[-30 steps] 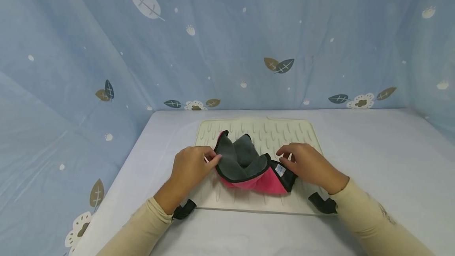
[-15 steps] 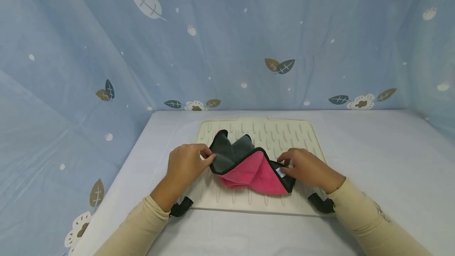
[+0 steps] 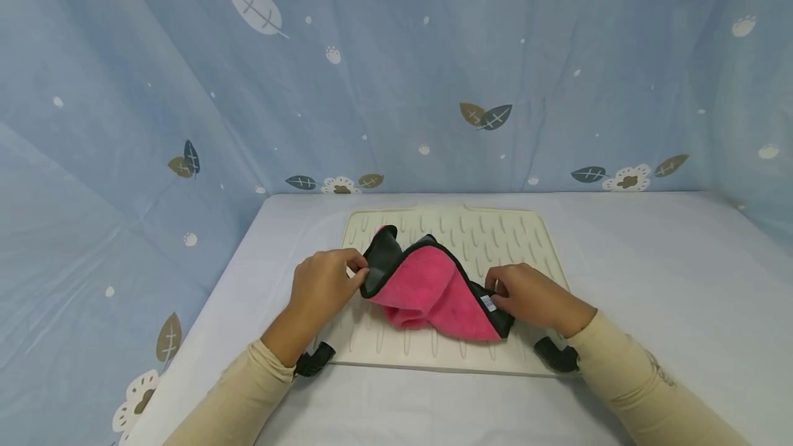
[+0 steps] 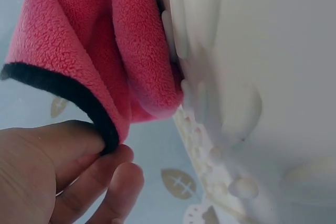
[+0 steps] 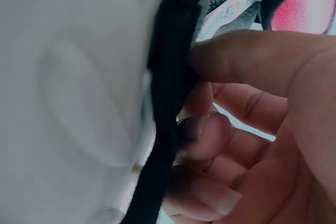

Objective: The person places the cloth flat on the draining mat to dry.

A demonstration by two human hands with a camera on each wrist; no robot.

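A crumpled cloth [image 3: 427,284], pink on one side and grey on the other with a black border, lies in folds in the head view. My left hand [image 3: 325,284] pinches its left edge between thumb and fingers; in the left wrist view that black edge [image 4: 68,87] runs into the fingertips. At the opposite corner my right hand [image 3: 537,298] pinches the dark border, close to a small white label [image 3: 488,303]. Up close in the right wrist view, thumb and fingers grip the black edging [image 5: 170,87], with the label [image 5: 231,9] just above the thumb.
Beneath the cloth is a cream ridged mat [image 3: 508,239] on a white-covered table [image 3: 669,274]. Blue patterned fabric [image 3: 396,54] hangs behind and at the left. Black straps [image 3: 560,355] sit at both wrists.
My left hand has shifted slightly left with its edge. The pink side has folded up over most of the grey. The right hand has lowered slightly and taken hold of the labelled corner.
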